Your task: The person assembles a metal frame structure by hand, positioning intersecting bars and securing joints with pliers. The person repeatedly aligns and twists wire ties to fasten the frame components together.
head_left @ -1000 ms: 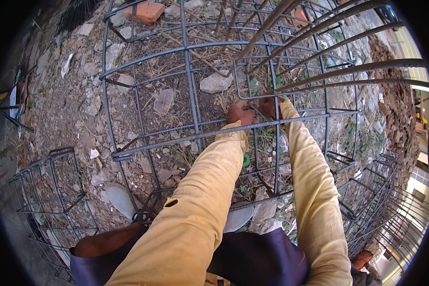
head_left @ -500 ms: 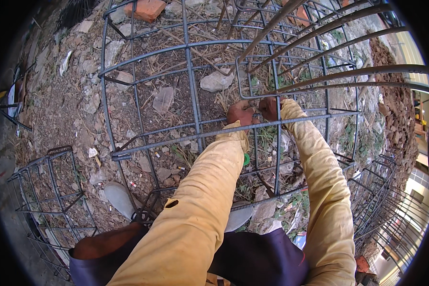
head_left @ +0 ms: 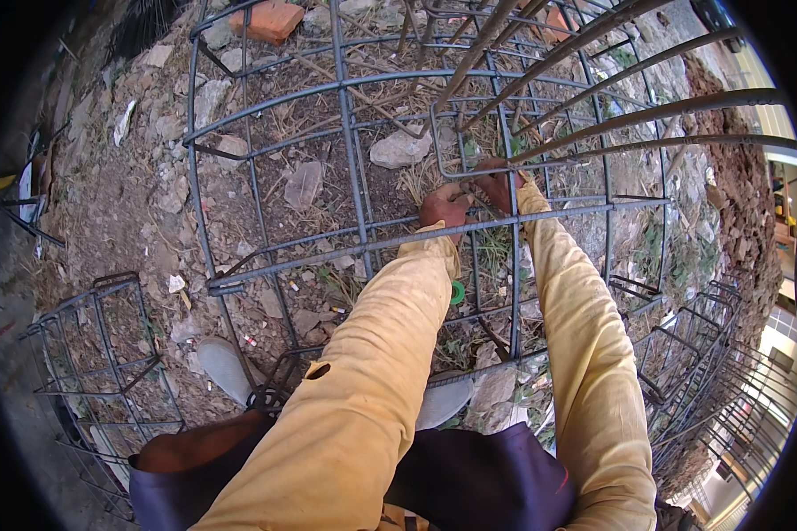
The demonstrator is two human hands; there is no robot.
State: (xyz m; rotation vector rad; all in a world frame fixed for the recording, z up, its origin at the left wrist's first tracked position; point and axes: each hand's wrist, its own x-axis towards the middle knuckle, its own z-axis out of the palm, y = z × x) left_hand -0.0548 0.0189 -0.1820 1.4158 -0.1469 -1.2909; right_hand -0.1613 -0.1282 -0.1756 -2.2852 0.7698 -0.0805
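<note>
Both my arms, in yellow sleeves, reach over the near bar of a steel rebar cage (head_left: 356,168). My left hand (head_left: 444,206) is closed inside the cage, its fingers bent around something too small to make out. Close beside it, on the right, my right hand (head_left: 496,184) is closed too, at the bent lower corner of the upright rebar column (head_left: 593,111). Whatever its fingers grip is hidden by the hand and the bars. A green ring-shaped thing (head_left: 457,293) shows beside my left forearm.
Pale stones (head_left: 400,149) and rubble lie beneath the cage. A red brick (head_left: 268,21) rests at the far left. Smaller rebar cages stand at lower left (head_left: 106,354) and lower right (head_left: 695,345). My grey shoe (head_left: 226,367) is near the cage's front left corner.
My right hand has shifted slightly left and away from me, its wrist turning. The left hand stays nearly in place. The upright rebar column appears tilted a little higher on the right.
</note>
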